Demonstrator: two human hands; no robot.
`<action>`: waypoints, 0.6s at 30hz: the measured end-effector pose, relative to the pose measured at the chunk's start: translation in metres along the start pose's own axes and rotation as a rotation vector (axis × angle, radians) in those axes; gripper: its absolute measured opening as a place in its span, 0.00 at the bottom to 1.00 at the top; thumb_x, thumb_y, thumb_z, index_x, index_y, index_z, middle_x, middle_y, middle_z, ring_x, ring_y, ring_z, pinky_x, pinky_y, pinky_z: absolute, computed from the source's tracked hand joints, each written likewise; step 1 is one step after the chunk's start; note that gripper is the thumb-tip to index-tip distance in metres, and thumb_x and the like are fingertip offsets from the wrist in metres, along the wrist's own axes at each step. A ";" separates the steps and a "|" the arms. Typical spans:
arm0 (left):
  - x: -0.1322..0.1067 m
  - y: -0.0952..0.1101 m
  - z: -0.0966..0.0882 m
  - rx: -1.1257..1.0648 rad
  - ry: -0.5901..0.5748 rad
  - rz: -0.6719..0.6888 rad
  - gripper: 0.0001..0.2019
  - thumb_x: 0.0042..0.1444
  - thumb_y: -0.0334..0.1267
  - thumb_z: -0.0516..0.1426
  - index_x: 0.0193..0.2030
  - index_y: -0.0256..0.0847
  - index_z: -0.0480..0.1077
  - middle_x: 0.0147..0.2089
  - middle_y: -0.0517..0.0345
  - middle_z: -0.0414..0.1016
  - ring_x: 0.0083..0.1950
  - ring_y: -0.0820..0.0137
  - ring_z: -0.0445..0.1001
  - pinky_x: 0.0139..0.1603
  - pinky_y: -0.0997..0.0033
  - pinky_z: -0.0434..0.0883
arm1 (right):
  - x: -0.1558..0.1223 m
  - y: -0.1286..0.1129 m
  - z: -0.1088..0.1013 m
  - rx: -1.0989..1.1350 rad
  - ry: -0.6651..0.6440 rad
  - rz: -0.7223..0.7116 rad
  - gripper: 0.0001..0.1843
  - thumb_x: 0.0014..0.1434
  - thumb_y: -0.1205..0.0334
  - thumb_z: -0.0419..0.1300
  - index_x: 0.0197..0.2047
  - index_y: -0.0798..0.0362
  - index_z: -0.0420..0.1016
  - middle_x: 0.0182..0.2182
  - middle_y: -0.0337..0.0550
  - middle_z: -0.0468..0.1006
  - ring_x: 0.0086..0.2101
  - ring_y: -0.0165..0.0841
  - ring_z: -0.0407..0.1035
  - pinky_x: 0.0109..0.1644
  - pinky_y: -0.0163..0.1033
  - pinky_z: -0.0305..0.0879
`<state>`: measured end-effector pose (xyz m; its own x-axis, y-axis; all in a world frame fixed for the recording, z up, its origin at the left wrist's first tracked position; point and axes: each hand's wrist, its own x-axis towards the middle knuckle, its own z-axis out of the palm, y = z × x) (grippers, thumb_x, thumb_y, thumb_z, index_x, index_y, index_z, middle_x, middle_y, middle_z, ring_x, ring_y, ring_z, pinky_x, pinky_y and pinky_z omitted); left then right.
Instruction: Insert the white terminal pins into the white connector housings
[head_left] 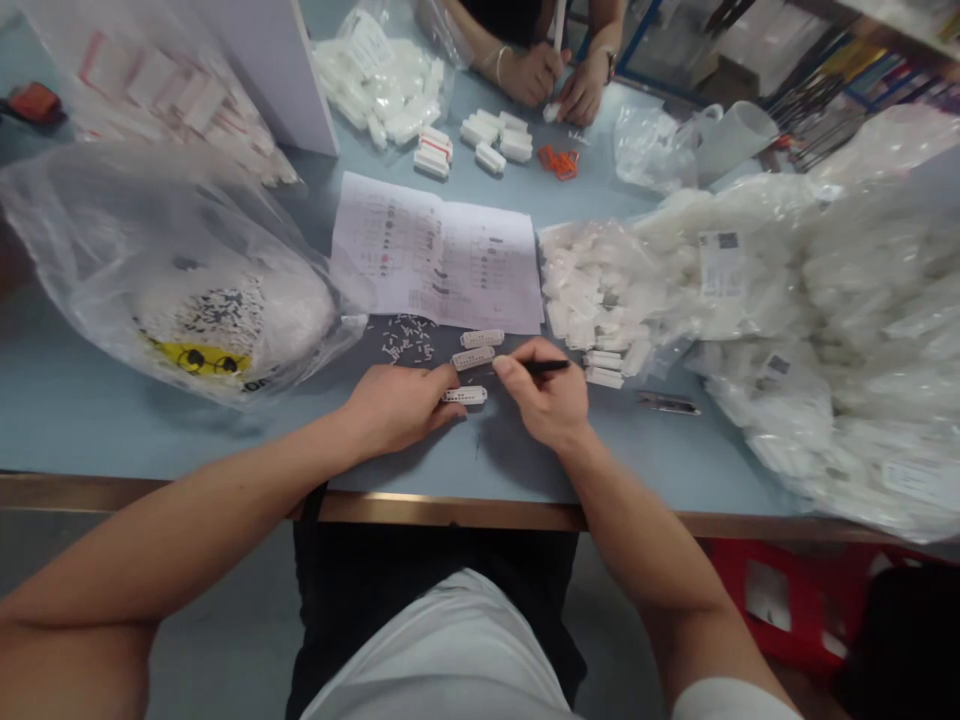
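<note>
My left hand (397, 405) pinches the left end of a white slotted plastic block (469, 396), like a connector housing, flat on the table. In my right hand (551, 400) is a slim black tool (549, 366), perhaps tweezers. Its thin tip points left, just above the held block. Two similar blocks lie just beyond: a nearer white block (473, 357) by my right fingertips and a farther white block (482, 338). Left of them, many tiny white pieces (409, 340) are scattered on a dark patch.
A printed sheet (439, 250) lies behind the blocks. Clear bags of white parts (600, 290) crowd the right; another clear bag (225, 300) stands left. A metal tool (669, 403) lies at right. Across the table, another person's hands (559, 85) work near orange pieces (558, 162).
</note>
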<state>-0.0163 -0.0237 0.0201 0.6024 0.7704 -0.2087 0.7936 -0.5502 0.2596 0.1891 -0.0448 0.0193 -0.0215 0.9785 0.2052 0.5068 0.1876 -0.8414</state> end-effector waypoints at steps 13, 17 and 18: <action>0.002 -0.003 0.003 0.021 -0.013 -0.029 0.20 0.64 0.56 0.53 0.51 0.43 0.71 0.40 0.53 0.84 0.40 0.54 0.82 0.30 0.65 0.66 | 0.003 0.007 -0.005 -0.030 -0.059 0.025 0.17 0.61 0.48 0.60 0.26 0.50 0.68 0.20 0.33 0.68 0.22 0.26 0.58 0.28 0.35 0.57; 0.002 -0.004 0.001 -0.013 -0.027 -0.038 0.24 0.61 0.61 0.54 0.52 0.45 0.71 0.43 0.52 0.84 0.43 0.55 0.82 0.33 0.66 0.67 | 0.004 0.008 -0.006 -0.038 -0.043 0.024 0.17 0.61 0.49 0.60 0.26 0.50 0.69 0.19 0.32 0.67 0.21 0.25 0.58 0.27 0.34 0.55; 0.002 -0.004 0.000 -0.021 -0.034 -0.043 0.25 0.61 0.62 0.55 0.53 0.45 0.71 0.43 0.52 0.84 0.43 0.55 0.82 0.33 0.67 0.68 | 0.004 0.008 -0.006 -0.046 -0.037 0.021 0.17 0.61 0.49 0.60 0.26 0.50 0.69 0.19 0.33 0.67 0.21 0.25 0.58 0.27 0.35 0.55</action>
<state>-0.0184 -0.0194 0.0189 0.5705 0.7816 -0.2522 0.8172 -0.5094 0.2697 0.1983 -0.0394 0.0162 -0.0424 0.9848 0.1684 0.5465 0.1640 -0.8213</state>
